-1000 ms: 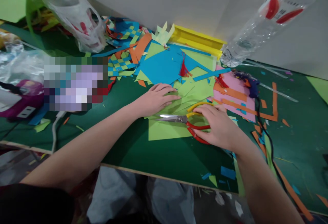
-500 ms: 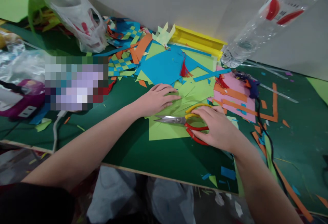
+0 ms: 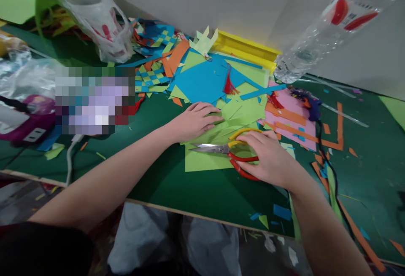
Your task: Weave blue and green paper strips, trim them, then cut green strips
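Observation:
My right hand (image 3: 267, 151) grips a pair of scissors (image 3: 229, 148) by its yellow and red handles, with the blades pointing left, slightly apart. Beneath the blades lies a light green paper sheet (image 3: 202, 162). My left hand (image 3: 198, 120) rests flat, fingers stretched out, on loose light green paper pieces (image 3: 242, 111) just beyond the scissors. Behind these is a large blue paper sheet (image 3: 196, 80), with a red tassel (image 3: 229, 83) lying on it. My left fingertips touch the green pieces and hold nothing.
A clear plastic bottle (image 3: 325, 31) leans at the back right beside a yellow tray (image 3: 247, 48). Orange strips lie on pink paper (image 3: 292, 103) near a black cable (image 3: 332, 170). A plastic bag (image 3: 95, 19), a purple power strip (image 3: 34, 120) and a pixelated patch are on the left.
Both hands and the scissors hold nearly the same place. The whole view has shifted very slightly.

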Demonstrator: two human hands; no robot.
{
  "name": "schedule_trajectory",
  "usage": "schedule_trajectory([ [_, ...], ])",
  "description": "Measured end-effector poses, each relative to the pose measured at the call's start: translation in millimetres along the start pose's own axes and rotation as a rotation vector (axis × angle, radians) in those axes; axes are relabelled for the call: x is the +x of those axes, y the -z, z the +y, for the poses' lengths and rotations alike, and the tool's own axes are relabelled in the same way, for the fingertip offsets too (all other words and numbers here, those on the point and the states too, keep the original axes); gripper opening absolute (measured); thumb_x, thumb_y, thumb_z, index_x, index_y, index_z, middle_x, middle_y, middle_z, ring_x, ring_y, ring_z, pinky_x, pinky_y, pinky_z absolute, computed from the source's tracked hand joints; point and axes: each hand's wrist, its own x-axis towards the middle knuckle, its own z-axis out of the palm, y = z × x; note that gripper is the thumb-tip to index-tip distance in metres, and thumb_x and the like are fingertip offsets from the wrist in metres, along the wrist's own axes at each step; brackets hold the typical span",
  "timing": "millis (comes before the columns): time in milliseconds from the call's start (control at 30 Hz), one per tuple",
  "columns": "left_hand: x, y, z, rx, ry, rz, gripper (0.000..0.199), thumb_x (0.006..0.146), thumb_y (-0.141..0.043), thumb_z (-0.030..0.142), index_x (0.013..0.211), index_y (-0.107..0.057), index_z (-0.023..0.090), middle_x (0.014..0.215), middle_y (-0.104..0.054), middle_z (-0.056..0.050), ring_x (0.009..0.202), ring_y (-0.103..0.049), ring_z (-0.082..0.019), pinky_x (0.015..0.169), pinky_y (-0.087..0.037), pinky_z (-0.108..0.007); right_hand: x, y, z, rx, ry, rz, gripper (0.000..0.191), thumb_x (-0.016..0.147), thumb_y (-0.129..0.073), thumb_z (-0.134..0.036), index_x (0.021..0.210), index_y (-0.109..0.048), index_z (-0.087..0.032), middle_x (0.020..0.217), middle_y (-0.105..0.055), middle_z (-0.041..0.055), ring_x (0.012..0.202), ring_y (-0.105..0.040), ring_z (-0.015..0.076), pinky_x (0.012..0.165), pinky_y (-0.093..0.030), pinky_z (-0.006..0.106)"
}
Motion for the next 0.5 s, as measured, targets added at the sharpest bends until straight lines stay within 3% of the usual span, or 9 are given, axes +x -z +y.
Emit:
schedule_trajectory([
  [500,1.9,-1.0,-4.4,-0.128,0.027,0.017,0.041,0.103,-0.032,0.033,0.132,-0.058,0.022,0.142,-0.053,-0.006,0.136,-0.037,-0.023,0.114,-0.028,-0.044,-3.4,0.4,7.5,-0.003,-0.007,0.014,0.037,0.087,-0.062,-0.041,0.116,-0.053,-0.02,0.118,-0.066,0.0113,0.108,-0.062,0.0291,0.09,-0.04,0.045],
])
